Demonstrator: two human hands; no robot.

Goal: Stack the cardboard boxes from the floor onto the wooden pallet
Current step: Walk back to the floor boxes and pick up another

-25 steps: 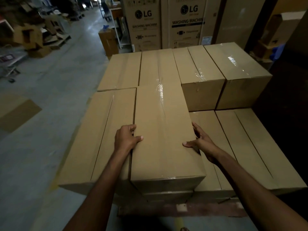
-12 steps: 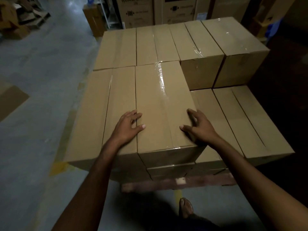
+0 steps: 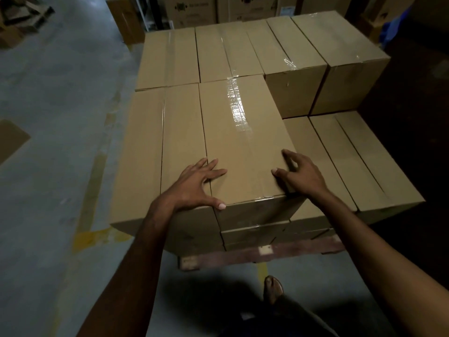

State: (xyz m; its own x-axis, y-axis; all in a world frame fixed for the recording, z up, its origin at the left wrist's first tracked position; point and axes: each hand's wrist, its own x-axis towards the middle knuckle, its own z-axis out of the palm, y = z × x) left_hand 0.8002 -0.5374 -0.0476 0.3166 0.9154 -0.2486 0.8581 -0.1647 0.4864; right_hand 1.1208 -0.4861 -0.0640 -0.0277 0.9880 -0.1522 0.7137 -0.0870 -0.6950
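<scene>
Slid flush against its left neighbour (image 3: 182, 132), the long brown taped cardboard box (image 3: 243, 142) looks stiff, bulky and slick-topped. The left hand (image 3: 194, 186) and right hand (image 3: 301, 176) lie spread on its near corners, gripping nothing. It is likely best lifted by its side walls.

The scene is dim and warm-toned, lit, it seems, from above and the far left: the floor (image 3: 48, 88) is pale grey on that side, while the right edge sinks into near black. A strip of tape (image 3: 236, 105) on the middle box (image 3: 245, 152) throws back a hard white glare, and a soft shadow (image 3: 218, 295) pools on the floor at the bottom of the frame. The wide lens bows straight lines toward the frame's edges, and the far cartons (image 3: 194, 8) at the top are grainy and soft, their print too blurred to read.
</scene>
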